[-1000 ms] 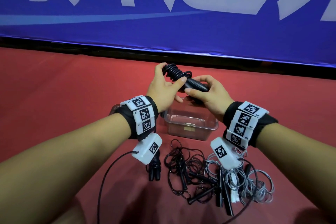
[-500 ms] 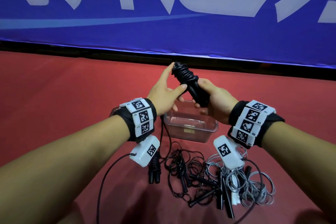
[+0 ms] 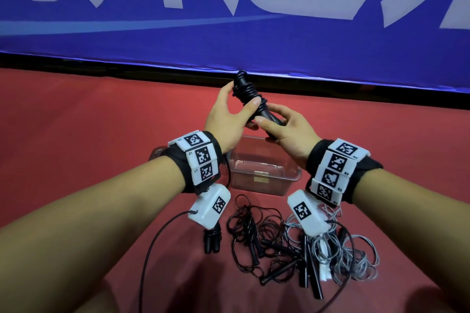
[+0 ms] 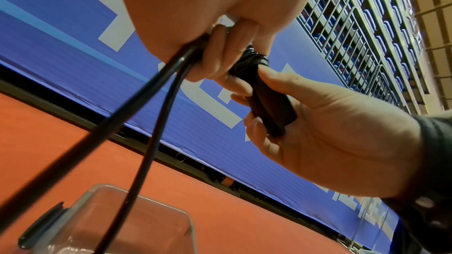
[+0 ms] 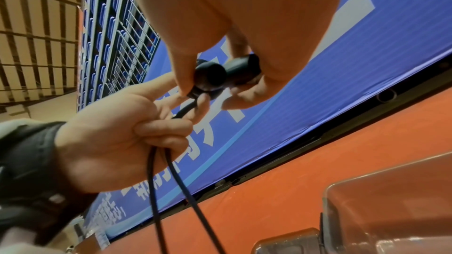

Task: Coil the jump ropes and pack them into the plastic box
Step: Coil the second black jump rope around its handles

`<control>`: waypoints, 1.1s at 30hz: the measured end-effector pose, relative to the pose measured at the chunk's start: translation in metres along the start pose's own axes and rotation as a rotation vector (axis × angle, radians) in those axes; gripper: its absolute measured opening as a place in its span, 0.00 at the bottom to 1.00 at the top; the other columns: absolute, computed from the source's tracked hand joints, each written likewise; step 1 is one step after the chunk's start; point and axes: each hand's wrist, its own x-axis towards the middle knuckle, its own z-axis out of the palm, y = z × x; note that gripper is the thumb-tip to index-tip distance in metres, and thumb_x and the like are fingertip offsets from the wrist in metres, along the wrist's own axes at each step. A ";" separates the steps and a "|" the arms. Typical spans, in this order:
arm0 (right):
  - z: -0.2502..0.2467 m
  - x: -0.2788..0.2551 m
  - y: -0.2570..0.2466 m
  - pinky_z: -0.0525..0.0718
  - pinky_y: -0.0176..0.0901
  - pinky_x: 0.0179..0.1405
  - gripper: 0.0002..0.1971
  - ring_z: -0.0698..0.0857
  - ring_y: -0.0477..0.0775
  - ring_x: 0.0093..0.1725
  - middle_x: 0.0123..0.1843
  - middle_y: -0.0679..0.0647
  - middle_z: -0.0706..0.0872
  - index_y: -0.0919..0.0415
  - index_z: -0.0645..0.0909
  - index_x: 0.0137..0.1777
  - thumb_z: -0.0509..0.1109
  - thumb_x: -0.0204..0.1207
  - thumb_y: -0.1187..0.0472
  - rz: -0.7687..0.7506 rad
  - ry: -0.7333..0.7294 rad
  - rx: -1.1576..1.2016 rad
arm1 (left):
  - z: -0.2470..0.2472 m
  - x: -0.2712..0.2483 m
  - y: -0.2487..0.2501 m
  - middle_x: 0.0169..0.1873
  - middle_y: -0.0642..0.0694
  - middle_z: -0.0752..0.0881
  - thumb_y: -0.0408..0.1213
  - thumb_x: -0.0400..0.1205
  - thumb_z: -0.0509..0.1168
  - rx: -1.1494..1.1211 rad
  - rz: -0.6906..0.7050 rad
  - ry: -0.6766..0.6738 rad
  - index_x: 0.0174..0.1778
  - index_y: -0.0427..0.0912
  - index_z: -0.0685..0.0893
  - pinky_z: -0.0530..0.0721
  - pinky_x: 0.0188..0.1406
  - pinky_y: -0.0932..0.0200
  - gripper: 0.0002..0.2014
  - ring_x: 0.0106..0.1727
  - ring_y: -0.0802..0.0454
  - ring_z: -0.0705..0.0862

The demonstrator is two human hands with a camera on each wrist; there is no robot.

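Note:
Both hands hold a black jump rope (image 3: pixel 248 94) above the clear plastic box (image 3: pixel 264 175). Its cord is wound in coils round the paired handles. My left hand (image 3: pixel 230 114) grips the coiled upper part, thumb pressed on the windings, and its lower fingers curl round two loose cord strands (image 4: pixel 156 92) that hang down. My right hand (image 3: pixel 284 127) grips the lower ends of the handles (image 5: pixel 220 76) between thumb and fingers. The box stands on the red floor and looks empty.
On the red floor in front of the box lie a tangle of black jump ropes (image 3: pixel 264 241), a grey rope tangle (image 3: pixel 351 251) at the right and a small coiled black rope (image 3: pixel 212 239) at the left. A blue banner (image 3: pixel 229 20) closes off the back.
The rope bundle has swung from lying sideways to standing nearly upright and has risen a little. My left thumb has moved up onto the coils. Both hands kept their hold.

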 end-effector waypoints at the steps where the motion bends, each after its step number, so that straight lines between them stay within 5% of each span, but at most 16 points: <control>1: 0.001 0.000 0.000 0.86 0.38 0.44 0.24 0.88 0.42 0.45 0.52 0.50 0.90 0.58 0.79 0.72 0.78 0.77 0.58 0.007 0.000 -0.003 | -0.002 0.001 -0.001 0.62 0.61 0.81 0.53 0.83 0.71 0.015 -0.002 0.006 0.83 0.56 0.68 0.73 0.47 0.80 0.32 0.53 0.67 0.82; 4: 0.000 -0.001 0.001 0.87 0.41 0.45 0.20 0.88 0.46 0.46 0.51 0.54 0.89 0.62 0.84 0.65 0.81 0.74 0.60 0.042 -0.018 0.035 | -0.004 0.001 -0.003 0.58 0.60 0.81 0.50 0.84 0.71 0.006 0.009 -0.004 0.80 0.56 0.69 0.76 0.47 0.79 0.29 0.49 0.71 0.80; 6: -0.003 -0.003 -0.001 0.89 0.44 0.46 0.16 0.88 0.49 0.42 0.48 0.53 0.88 0.59 0.85 0.62 0.79 0.75 0.61 0.080 -0.036 0.113 | -0.004 0.001 -0.002 0.52 0.52 0.84 0.47 0.84 0.71 -0.033 0.000 -0.016 0.77 0.56 0.69 0.87 0.49 0.57 0.27 0.41 0.64 0.83; 8: -0.007 -0.005 -0.004 0.90 0.45 0.44 0.15 0.89 0.55 0.41 0.49 0.56 0.89 0.56 0.83 0.64 0.75 0.78 0.60 0.145 -0.080 0.217 | -0.004 0.001 0.000 0.39 0.47 0.82 0.43 0.85 0.71 -0.094 -0.019 -0.051 0.76 0.54 0.68 0.85 0.32 0.48 0.25 0.23 0.61 0.80; 9: -0.009 -0.006 -0.005 0.91 0.45 0.42 0.14 0.91 0.58 0.41 0.48 0.57 0.90 0.54 0.82 0.66 0.73 0.80 0.59 0.178 -0.116 0.264 | -0.004 0.002 0.001 0.37 0.47 0.81 0.43 0.86 0.70 -0.108 -0.025 -0.058 0.76 0.55 0.68 0.83 0.32 0.41 0.25 0.20 0.55 0.81; 11: -0.011 -0.007 -0.008 0.91 0.42 0.39 0.15 0.92 0.58 0.39 0.45 0.59 0.90 0.55 0.80 0.68 0.70 0.82 0.58 0.200 -0.172 0.301 | -0.005 0.003 -0.002 0.42 0.44 0.84 0.46 0.85 0.70 -0.122 -0.038 -0.072 0.76 0.58 0.69 0.84 0.42 0.28 0.25 0.34 0.30 0.86; 13: -0.011 -0.007 -0.008 0.90 0.39 0.36 0.18 0.90 0.53 0.35 0.41 0.57 0.90 0.60 0.79 0.71 0.71 0.82 0.59 0.177 -0.174 0.293 | -0.007 0.006 -0.008 0.40 0.46 0.88 0.47 0.87 0.68 -0.134 -0.088 -0.076 0.80 0.55 0.66 0.85 0.27 0.50 0.27 0.33 0.34 0.87; 15: -0.009 -0.005 -0.006 0.89 0.37 0.34 0.20 0.89 0.50 0.33 0.39 0.55 0.91 0.64 0.77 0.72 0.71 0.82 0.62 0.133 -0.140 0.260 | -0.007 0.006 -0.011 0.32 0.50 0.89 0.50 0.88 0.65 -0.099 -0.129 -0.085 0.83 0.56 0.63 0.74 0.19 0.63 0.28 0.24 0.44 0.84; 19: -0.005 -0.002 -0.001 0.90 0.41 0.35 0.22 0.89 0.52 0.30 0.46 0.60 0.90 0.65 0.75 0.73 0.73 0.80 0.67 0.042 -0.061 0.151 | -0.003 0.006 -0.012 0.41 0.42 0.94 0.53 0.88 0.64 -0.080 -0.166 -0.124 0.81 0.59 0.65 0.72 0.19 0.63 0.26 0.36 0.25 0.87; 21: -0.004 -0.001 0.002 0.90 0.44 0.37 0.24 0.89 0.54 0.32 0.51 0.58 0.90 0.63 0.76 0.75 0.75 0.80 0.67 -0.011 -0.042 0.077 | -0.002 0.005 -0.012 0.44 0.40 0.93 0.51 0.88 0.64 -0.083 -0.166 -0.122 0.81 0.54 0.65 0.71 0.16 0.64 0.27 0.38 0.29 0.90; 24: -0.006 0.000 0.004 0.90 0.46 0.39 0.26 0.91 0.56 0.36 0.56 0.54 0.91 0.59 0.79 0.75 0.78 0.77 0.62 -0.084 -0.014 -0.085 | -0.001 0.004 -0.012 0.40 0.40 0.91 0.51 0.88 0.64 -0.028 -0.174 -0.086 0.83 0.51 0.65 0.71 0.15 0.64 0.28 0.19 0.49 0.82; 25: -0.005 0.001 0.005 0.90 0.47 0.40 0.25 0.92 0.58 0.37 0.55 0.53 0.92 0.58 0.80 0.74 0.79 0.76 0.61 -0.093 -0.001 -0.120 | -0.001 0.004 -0.012 0.42 0.37 0.91 0.54 0.87 0.65 -0.011 -0.172 -0.065 0.83 0.52 0.66 0.77 0.18 0.60 0.29 0.20 0.48 0.82; 27: -0.004 0.001 0.006 0.91 0.49 0.40 0.23 0.93 0.60 0.37 0.52 0.52 0.93 0.56 0.83 0.70 0.81 0.75 0.59 -0.113 0.029 -0.173 | -0.001 0.001 -0.010 0.56 0.30 0.89 0.60 0.84 0.65 0.024 -0.142 -0.030 0.80 0.55 0.70 0.88 0.42 0.36 0.29 0.45 0.28 0.90; 29: -0.003 0.000 0.005 0.91 0.50 0.40 0.20 0.93 0.60 0.38 0.49 0.53 0.93 0.53 0.86 0.65 0.82 0.74 0.59 -0.125 0.033 -0.174 | -0.004 -0.001 -0.005 0.60 0.30 0.88 0.59 0.85 0.64 0.044 -0.112 -0.013 0.77 0.56 0.72 0.82 0.59 0.25 0.25 0.61 0.19 0.83; 31: -0.004 -0.002 0.003 0.91 0.49 0.40 0.17 0.93 0.61 0.38 0.48 0.55 0.93 0.53 0.86 0.65 0.79 0.76 0.59 -0.094 0.008 -0.065 | -0.006 0.000 -0.003 0.52 0.34 0.90 0.54 0.87 0.64 -0.012 -0.105 -0.021 0.77 0.56 0.71 0.85 0.52 0.36 0.23 0.46 0.31 0.91; 33: -0.006 -0.004 -0.004 0.91 0.45 0.38 0.14 0.92 0.58 0.38 0.48 0.58 0.92 0.55 0.86 0.64 0.72 0.82 0.52 0.054 -0.032 0.123 | -0.009 0.001 0.000 0.42 0.42 0.88 0.48 0.89 0.63 -0.065 -0.096 -0.061 0.79 0.52 0.70 0.80 0.32 0.60 0.22 0.20 0.58 0.84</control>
